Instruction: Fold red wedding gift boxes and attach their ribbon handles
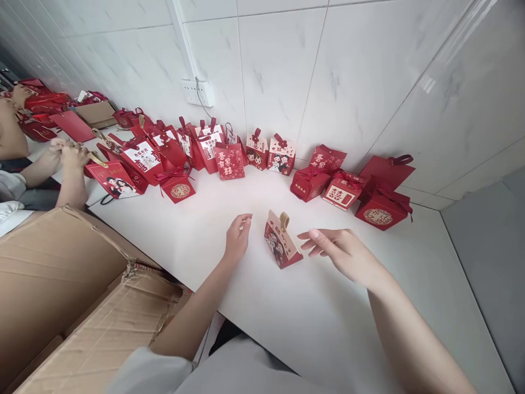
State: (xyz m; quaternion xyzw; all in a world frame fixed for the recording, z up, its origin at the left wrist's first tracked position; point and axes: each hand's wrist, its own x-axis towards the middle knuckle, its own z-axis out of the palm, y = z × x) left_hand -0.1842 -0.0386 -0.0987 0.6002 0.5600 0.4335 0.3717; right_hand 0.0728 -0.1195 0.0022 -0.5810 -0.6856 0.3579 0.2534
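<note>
A small red and pink gift box (280, 246) with a gold strap loop on top stands on the white table between my hands. Its front carries a cartoon couple. My left hand (238, 236) hovers to the left of the box, apart from it, fingers stretched out and holding nothing. On the other side, my right hand (338, 247) is close to the box's right edge with its fingers extended and nothing in them. Behind, a row of finished-looking red boxes lines the wall, among them two pink-topped boxes, one of them a bride-and-groom box (281, 156).
An open cardboard carton (74, 306) sits at the lower left against the white table (426, 284). Several red boxes, including a gold-medallion box (378, 215), stand at the right. Co-workers' hands (68, 153) are at the far left. A wall socket (197, 92) has a cable.
</note>
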